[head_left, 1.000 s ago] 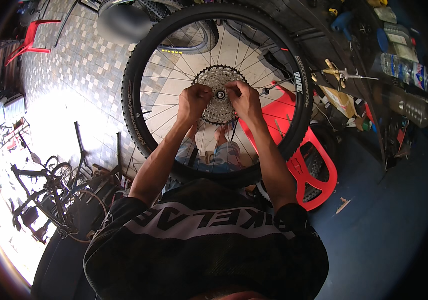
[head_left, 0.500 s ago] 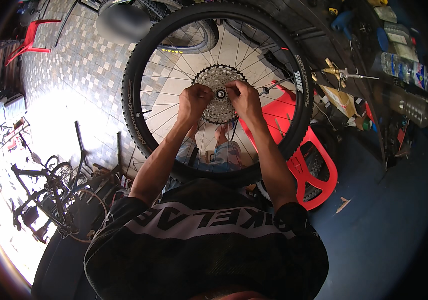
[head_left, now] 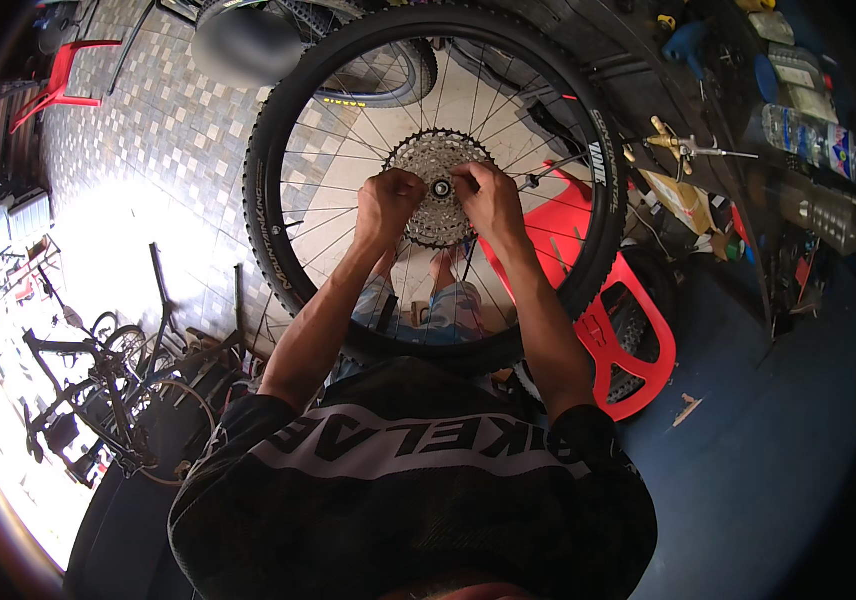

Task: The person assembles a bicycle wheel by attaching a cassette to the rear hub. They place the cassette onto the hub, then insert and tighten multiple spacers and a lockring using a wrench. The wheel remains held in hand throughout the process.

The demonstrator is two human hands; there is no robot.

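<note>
A bicycle wheel with a black knobbly tyre [head_left: 266, 235] lies across in front of me, its spokes running in to a silver cassette [head_left: 435, 222] of stacked sprockets. At the cassette's centre shows the round axle end [head_left: 441, 188]. Just left of that axle, my left hand [head_left: 388, 205] is closed, fingertips bent down onto the small sprockets. My right hand [head_left: 492, 202] mirrors it on the other side, thumb and fingers pinched against the cassette. Both hands' undersides are hidden, so any small part between the fingertips cannot be seen.
Under the wheel's right side lies a red plastic chair [head_left: 633, 345]. A cluttered workbench with tools and bottles [head_left: 798, 130] runs along the right. Bike frames and parts [head_left: 113, 370] stand at the left. More wheels [head_left: 378, 75] lie beyond, and another red chair [head_left: 56, 88] stands far left.
</note>
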